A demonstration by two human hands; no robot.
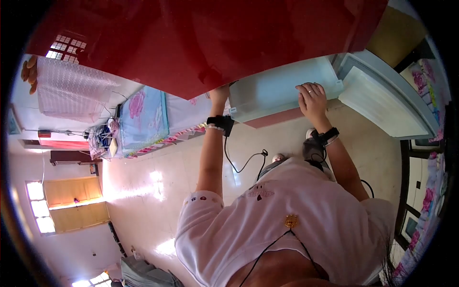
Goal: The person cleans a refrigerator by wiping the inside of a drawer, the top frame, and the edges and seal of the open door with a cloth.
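A glossy red panel [201, 43] fills the top of the view. At its lower edge is my left hand [219, 94], its fingers mostly hidden behind the red edge. A translucent pale blue shelf or drawer [267, 91] extends out below the panel. Over its right part lies my right hand [313, 98], fingers loosely bent and slightly apart, a ring on one of them, with nothing visible held. To the right, a pale door [382, 103] with a grey rim stands swung out. Both wrists wear black straps, and a cable hangs from the left one.
A bed with a floral cover [143, 117] stands at the left. Beyond it are a lace cloth [71, 88] and a yellow double door [76, 198]. My feet are on the glossy tiled floor [138, 191]. Dark-framed furniture [406, 191] lines the right side.
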